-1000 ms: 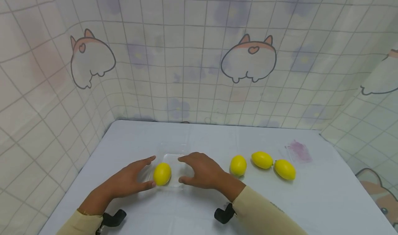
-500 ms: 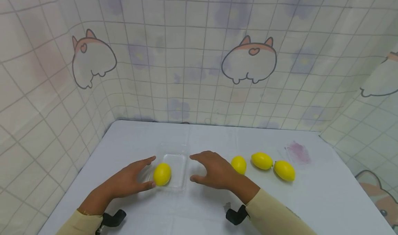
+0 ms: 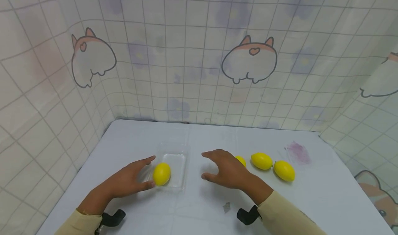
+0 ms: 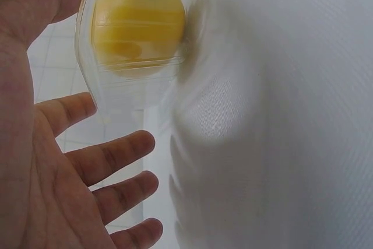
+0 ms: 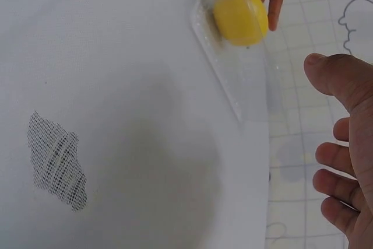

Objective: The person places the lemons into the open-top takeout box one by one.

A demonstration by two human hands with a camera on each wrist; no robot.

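Note:
One yellow lemon [image 3: 161, 174] sits in the left part of a clear plastic container [image 3: 178, 171] on the white-covered table. Beside the container's left side is my left hand [image 3: 130, 180], thumb and fingers spread apart. In the left wrist view its thumb and index finger are right at the container's clear wall [image 4: 85, 56], while the other fingers extend loosely. My right hand [image 3: 228, 170] is held over the table right of the container, fingers apart from the thumb and nothing between them. It partly hides a second lemon [image 3: 241, 160].
Two more lemons, one [image 3: 262, 161] near the right hand and another [image 3: 284, 170] farther right, lie almost end to end. A pinkish stain [image 3: 298, 152] marks the table's back right. A small grey mesh patch [image 3: 227, 207] shows near the front. A patterned curtain [image 3: 199, 62] surrounds the table.
My right hand has moved right, from over the container toward the loose lemons, and now overlaps the nearest one. The left hand and the lemon in the container have stayed in place.

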